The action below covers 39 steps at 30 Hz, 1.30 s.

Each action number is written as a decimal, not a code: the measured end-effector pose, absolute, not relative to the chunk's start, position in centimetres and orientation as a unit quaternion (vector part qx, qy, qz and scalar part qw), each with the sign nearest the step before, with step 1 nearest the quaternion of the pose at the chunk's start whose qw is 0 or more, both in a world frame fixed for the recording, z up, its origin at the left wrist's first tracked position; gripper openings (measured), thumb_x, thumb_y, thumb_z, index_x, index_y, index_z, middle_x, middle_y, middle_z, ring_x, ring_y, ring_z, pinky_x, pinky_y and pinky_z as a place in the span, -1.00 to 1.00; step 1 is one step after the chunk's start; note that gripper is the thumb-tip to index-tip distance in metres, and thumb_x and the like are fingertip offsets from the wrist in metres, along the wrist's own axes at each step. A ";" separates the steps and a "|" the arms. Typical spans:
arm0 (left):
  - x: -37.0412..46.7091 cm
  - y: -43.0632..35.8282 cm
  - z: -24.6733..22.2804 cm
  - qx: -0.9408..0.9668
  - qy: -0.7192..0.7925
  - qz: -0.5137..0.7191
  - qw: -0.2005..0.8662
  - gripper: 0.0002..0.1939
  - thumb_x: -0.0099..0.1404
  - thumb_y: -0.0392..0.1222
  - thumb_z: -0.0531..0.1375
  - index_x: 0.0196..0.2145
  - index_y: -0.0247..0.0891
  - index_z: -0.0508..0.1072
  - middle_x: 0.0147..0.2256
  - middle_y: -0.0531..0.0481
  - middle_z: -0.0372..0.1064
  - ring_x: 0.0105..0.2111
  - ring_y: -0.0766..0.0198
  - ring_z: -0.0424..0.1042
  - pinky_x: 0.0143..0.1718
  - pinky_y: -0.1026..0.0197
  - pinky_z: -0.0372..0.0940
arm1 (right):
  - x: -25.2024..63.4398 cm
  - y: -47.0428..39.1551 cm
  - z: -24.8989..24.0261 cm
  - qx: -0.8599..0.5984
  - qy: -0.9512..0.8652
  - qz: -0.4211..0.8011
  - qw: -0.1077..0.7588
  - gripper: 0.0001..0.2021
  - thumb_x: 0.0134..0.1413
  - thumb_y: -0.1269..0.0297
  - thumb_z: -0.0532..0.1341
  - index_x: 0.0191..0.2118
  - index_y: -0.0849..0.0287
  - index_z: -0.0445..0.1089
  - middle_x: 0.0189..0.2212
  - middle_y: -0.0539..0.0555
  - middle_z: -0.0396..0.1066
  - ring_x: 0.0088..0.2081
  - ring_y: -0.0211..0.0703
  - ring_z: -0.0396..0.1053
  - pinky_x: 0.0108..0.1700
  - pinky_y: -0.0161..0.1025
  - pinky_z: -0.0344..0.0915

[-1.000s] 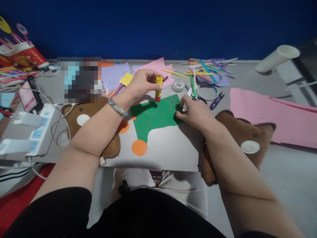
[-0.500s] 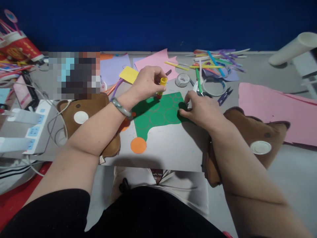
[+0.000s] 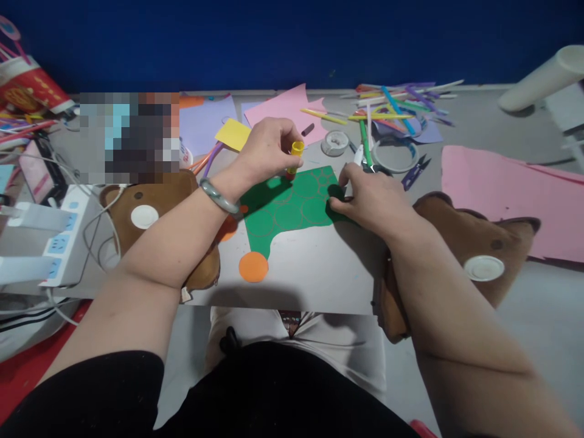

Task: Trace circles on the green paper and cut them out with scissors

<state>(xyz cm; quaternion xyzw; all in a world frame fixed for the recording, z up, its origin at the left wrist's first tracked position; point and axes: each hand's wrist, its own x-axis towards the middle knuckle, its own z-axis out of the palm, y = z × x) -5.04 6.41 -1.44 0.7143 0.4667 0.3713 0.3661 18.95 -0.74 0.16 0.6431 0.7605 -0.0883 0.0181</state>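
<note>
My left hand (image 3: 272,146), a bangle at its wrist, is closed around a yellow and red glue stick (image 3: 296,152). The stick stands upright with its red end down at the top edge of a green paper sheet (image 3: 288,216), which has outlined circles drawn on it. At the sheet's right side rests my right hand (image 3: 371,198), thumb and index finger apart; the thumb touches the green paper, and the other fingers are partly hidden. An orange paper circle (image 3: 253,267) lies at the foot of the green shape. More orange paper (image 3: 226,229) shows beside my left forearm.
Brown animal-shaped cushions (image 3: 460,243) lie under both forearms. Behind the sheet are a tape roll (image 3: 335,143), a larger tape ring (image 3: 396,156), scissors (image 3: 416,173), and several coloured sticks (image 3: 406,109). A power strip (image 3: 64,237) with cables stands left; pink paper (image 3: 511,201) lies right.
The whole view has shifted slightly. My left hand keeps the glue stick at the top edge of the green paper, and my right hand stays at its right side.
</note>
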 end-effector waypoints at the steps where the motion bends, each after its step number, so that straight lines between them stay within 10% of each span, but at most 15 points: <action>1: -5.1 6.4 -1.4 0.714 0.463 0.375 0.368 -0.72 0.01 -0.30 0.53 -0.39 -0.16 0.52 -0.35 -0.03 0.59 -0.22 0.07 0.60 -0.12 0.05 0.51 | 19.0 -0.7 0.1 0.643 0.760 -0.089 0.017 -0.64 0.19 0.09 0.34 0.06 0.07 0.48 -0.35 0.18 0.57 -0.23 0.19 0.46 -0.20 -0.09 0.21; 39: -3.9 5.5 0.4 0.735 0.504 0.316 0.325 -0.55 -0.01 -0.47 0.48 -0.55 -0.06 0.31 -0.44 0.05 0.50 -0.25 0.07 0.47 -0.07 -0.07 0.37 | 18.9 -0.7 0.4 0.648 0.752 -0.118 0.025 -0.64 0.16 0.15 0.35 0.05 0.10 0.45 -0.32 0.21 0.55 -0.21 0.25 0.47 -0.19 -0.08 0.22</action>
